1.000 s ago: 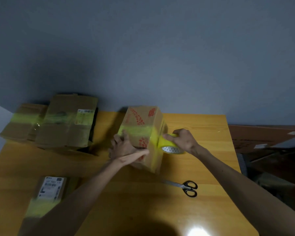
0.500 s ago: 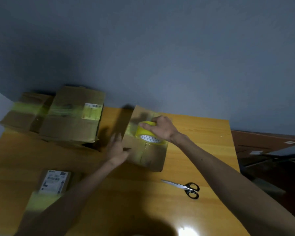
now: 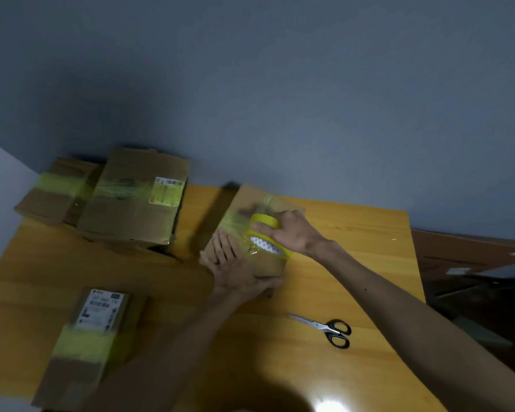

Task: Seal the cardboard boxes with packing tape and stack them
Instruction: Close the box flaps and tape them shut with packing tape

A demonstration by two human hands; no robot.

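Behind the black-handled steel scissors (image 3: 324, 328), a brown cardboard box (image 3: 247, 200) is mid-taping, right hand (image 3: 289, 233) gripping the yellow packing-tape roll (image 3: 266, 218), left hand (image 3: 235, 269) pressed flat; stacking likely remains.

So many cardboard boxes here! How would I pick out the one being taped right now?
On the yellow wooden table, look near the middle of the far edge. The box there has the left hand flat on it and the right hand gripping a tape roll on top. The stacked boxes and the labelled box to its left lie untouched.
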